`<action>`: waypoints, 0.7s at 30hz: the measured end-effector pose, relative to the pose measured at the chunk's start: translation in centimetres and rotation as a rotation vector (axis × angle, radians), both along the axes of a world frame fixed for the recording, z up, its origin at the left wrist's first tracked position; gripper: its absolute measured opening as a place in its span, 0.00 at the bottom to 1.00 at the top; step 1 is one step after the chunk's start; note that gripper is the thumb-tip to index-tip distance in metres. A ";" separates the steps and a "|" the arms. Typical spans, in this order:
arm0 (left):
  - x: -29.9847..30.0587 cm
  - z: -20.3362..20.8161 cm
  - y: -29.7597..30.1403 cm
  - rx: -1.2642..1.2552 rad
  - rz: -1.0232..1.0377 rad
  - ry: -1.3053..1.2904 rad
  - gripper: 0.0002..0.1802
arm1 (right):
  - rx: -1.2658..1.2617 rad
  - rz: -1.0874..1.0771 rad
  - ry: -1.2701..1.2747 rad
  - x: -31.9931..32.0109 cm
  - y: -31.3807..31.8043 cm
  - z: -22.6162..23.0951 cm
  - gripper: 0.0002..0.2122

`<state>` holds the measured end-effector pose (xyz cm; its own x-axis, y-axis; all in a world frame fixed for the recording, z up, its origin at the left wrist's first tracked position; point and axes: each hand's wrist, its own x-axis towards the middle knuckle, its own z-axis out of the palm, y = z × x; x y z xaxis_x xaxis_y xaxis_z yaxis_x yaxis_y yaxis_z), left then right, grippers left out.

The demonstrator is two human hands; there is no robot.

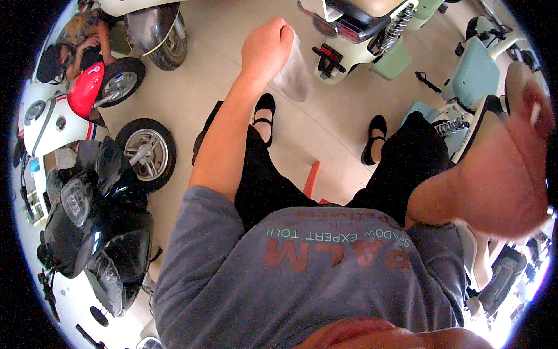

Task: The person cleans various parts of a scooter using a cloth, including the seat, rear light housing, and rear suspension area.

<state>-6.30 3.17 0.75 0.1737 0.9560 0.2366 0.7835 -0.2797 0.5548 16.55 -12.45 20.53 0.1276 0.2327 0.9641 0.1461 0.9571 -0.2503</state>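
My left hand (266,51) is closed in a fist around a pale grey cloth (295,75), which hangs down beside it over the floor. Ahead and a little to its right is the rear of a cream scooter (329,61), with a tail light, a coil spring and a pale green side panel. The hand appears apart from it. My right hand (526,125) is raised at the far right, close to the camera and smeared. Its fingers cannot be made out. Nearest to it in the picture are a light blue scooter (474,70) and a beige-brown blurred shape.
Between my feet in black strapped shoes (265,116) is a red stool leg (313,177). On the left stand a black scooter (87,215) and a white scooter with a red fender (86,90). Another person (87,43) crouches at the upper left. Tiled floor lies between the scooters.
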 end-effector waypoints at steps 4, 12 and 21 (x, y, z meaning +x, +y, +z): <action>0.4 0.7 -0.5 -0.010 -0.023 0.032 0.13 | -0.300 -0.155 0.052 -0.3 2.3 -1.7 0.11; -1.3 0.0 -1.3 0.352 -0.093 0.080 0.07 | -1.012 -0.030 -0.040 -1.0 2.2 -10.6 0.08; -2.5 7.0 -5.9 0.718 -0.025 0.081 0.05 | -1.446 -0.016 0.023 -3.7 3.4 -26.5 0.15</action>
